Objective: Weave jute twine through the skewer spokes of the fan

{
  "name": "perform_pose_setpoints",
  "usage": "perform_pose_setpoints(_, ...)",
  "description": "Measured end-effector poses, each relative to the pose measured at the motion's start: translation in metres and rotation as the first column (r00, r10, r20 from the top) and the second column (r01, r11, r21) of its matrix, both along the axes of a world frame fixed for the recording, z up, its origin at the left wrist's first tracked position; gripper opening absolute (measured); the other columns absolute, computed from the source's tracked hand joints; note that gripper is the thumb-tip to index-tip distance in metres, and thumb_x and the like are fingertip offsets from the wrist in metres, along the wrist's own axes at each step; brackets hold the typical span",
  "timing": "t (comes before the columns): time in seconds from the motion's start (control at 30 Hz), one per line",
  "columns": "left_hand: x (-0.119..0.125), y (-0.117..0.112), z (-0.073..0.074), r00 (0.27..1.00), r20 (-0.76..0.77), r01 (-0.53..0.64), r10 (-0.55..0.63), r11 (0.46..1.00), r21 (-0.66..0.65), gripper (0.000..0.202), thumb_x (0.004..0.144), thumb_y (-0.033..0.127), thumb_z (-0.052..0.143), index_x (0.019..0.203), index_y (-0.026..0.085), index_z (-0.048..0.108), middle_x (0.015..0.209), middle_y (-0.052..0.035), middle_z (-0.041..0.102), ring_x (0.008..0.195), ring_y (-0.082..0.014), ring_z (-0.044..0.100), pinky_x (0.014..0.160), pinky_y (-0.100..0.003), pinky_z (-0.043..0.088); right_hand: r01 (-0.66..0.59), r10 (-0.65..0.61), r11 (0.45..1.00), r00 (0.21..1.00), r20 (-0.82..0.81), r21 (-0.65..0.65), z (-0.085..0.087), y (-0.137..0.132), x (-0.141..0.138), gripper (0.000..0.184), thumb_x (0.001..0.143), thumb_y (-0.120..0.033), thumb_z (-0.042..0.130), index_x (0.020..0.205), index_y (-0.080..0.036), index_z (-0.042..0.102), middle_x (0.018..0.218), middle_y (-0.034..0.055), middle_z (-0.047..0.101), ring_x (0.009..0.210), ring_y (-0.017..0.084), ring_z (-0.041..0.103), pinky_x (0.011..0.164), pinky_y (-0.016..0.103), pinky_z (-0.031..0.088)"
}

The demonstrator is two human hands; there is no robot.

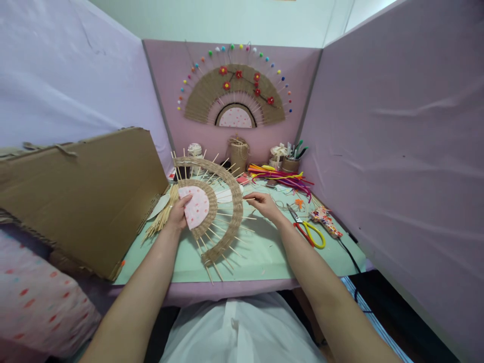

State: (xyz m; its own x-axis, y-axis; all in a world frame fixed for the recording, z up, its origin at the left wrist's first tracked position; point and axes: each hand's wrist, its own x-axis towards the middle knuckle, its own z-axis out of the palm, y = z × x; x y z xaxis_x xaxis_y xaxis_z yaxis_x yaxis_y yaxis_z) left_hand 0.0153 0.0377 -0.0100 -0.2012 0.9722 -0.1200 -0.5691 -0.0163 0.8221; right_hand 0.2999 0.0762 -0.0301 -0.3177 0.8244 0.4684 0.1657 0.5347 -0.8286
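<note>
A half-round fan frame [223, 199] of wooden skewers lies tilted on the green table [260, 257]. It has a pink dotted paper centre [196, 205] ringed by woven jute, and an outer band of woven jute [236, 201]. My left hand [178, 212] grips the frame at the pink centre's left edge, fingers curled on it. At the frame's right side my right hand [264, 202] pinches a thin jute strand or skewer tip beside the outer band.
A large cardboard sheet [83, 196] leans at the left. Loose skewers [164, 217] lie beside it. Scissors with yellow and red handles [310, 229] and coloured pipe cleaners [282, 176] lie at the right. Jars and a twine spool [238, 151] stand at the back under a finished fan [234, 96].
</note>
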Motion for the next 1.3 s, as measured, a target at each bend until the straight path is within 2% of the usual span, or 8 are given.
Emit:
perform_pose_setpoints(0.2,-0.001,0.001,-0.001,0.999,0.004,-0.043,0.043,0.998,0.052,0.022,0.076,0.008,0.054,0.096,0.008,0.063,0.074,-0.0094,0.072,0.078,-0.0246,0.07,0.077,-0.039,0.056,0.043,-0.044,0.998,0.999,-0.016,-0.039,-0.002,0.002,0.003,0.025,0.076,-0.035,0.059,0.091,-0.018,0.069,0.073,0.0021,0.064,0.06,0.012,0.049,0.056,0.025,0.037)
perform_pose_setpoints(0.53,-0.001,0.002,-0.002,0.995,-0.01,-0.099,0.1,0.991,0.085,0.026,0.072,0.007,0.058,0.097,0.013,0.061,0.078,-0.0067,0.072,0.08,-0.0243,0.07,0.078,-0.039,0.056,0.071,-0.072,0.997,0.997,-0.039,-0.033,-0.002,0.005,0.009,0.023,0.076,-0.033,0.059,0.09,-0.019,0.068,0.078,0.0026,0.064,0.064,0.013,0.05,0.06,0.026,0.038)
perform_pose_setpoints(0.7,0.0,0.002,-0.002,0.992,-0.036,-0.114,0.118,0.989,0.1,0.025,0.072,0.007,0.058,0.096,0.014,0.061,0.077,-0.0048,0.072,0.076,-0.0224,0.07,0.077,-0.038,0.056,0.086,-0.089,0.996,0.992,-0.084,-0.036,-0.002,0.008,0.012,0.023,0.074,-0.039,0.062,0.082,-0.017,0.065,0.071,0.0012,0.059,0.061,0.012,0.047,0.058,0.025,0.037)
perform_pose_setpoints(0.87,0.0,0.002,-0.002,0.99,-0.027,-0.134,0.138,0.984,0.115,0.027,0.071,0.007,0.06,0.096,0.016,0.06,0.079,-0.0045,0.072,0.082,-0.023,0.069,0.08,-0.039,0.055,0.097,-0.099,0.995,0.992,-0.076,-0.022,-0.002,0.005,0.01,0.026,0.073,-0.042,0.063,0.077,-0.017,0.061,0.069,0.0011,0.058,0.06,0.011,0.048,0.057,0.024,0.039)
perform_pose_setpoints(1.1,-0.002,0.002,-0.002,0.99,-0.025,-0.136,0.139,0.985,0.102,0.029,0.069,0.009,0.062,0.097,0.017,0.06,0.087,-0.0068,0.072,0.088,-0.0254,0.068,0.082,-0.04,0.054,0.149,-0.146,0.989,0.984,-0.105,0.025,-0.001,-0.001,0.008,0.027,0.072,-0.042,0.064,0.078,-0.016,0.064,0.074,0.0043,0.063,0.066,0.014,0.054,0.061,0.027,0.043)
perform_pose_setpoints(1.3,-0.003,0.004,-0.003,0.99,-0.016,-0.137,0.139,0.986,0.099,0.028,0.072,0.009,0.061,0.099,0.016,0.06,0.09,-0.0076,0.072,0.089,-0.0247,0.068,0.081,-0.04,0.055,0.111,-0.115,0.993,0.98,-0.165,-0.033,0.003,-0.005,0.008,0.024,0.071,-0.038,0.066,0.081,-0.016,0.065,0.07,0.0031,0.062,0.06,0.013,0.053,0.057,0.026,0.043)
